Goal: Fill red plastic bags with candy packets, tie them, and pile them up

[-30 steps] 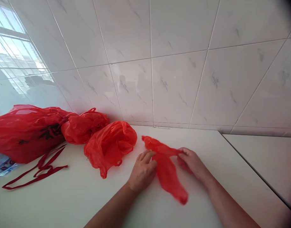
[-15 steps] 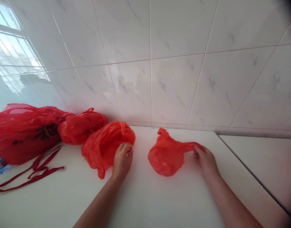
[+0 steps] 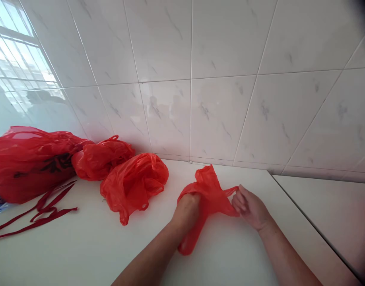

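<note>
A thin red plastic bag (image 3: 214,198) stands partly spread on the white tabletop in front of me. My right hand (image 3: 249,206) pinches one of its handles at the right, drawing it taut. My left hand (image 3: 187,208) reaches into the bag's mouth from the left; its fingers are hidden by the red film. One side of the bag hangs down toward the front, beside the left wrist. What, if anything, lies inside this bag cannot be made out.
Left of the hands lies a second red plastic bag (image 3: 131,184), its mouth crumpled. Behind it sit a knotted red bag (image 3: 100,159) and a large, full red bag (image 3: 30,167) with black print. Dark red straps (image 3: 47,214) trail over the table. A tiled wall (image 3: 222,115) rises behind.
My left hand has left the second bag, moved right and entered the mouth of the bag in front. My right hand still grips the handle, and the bag is now more stretched open.
</note>
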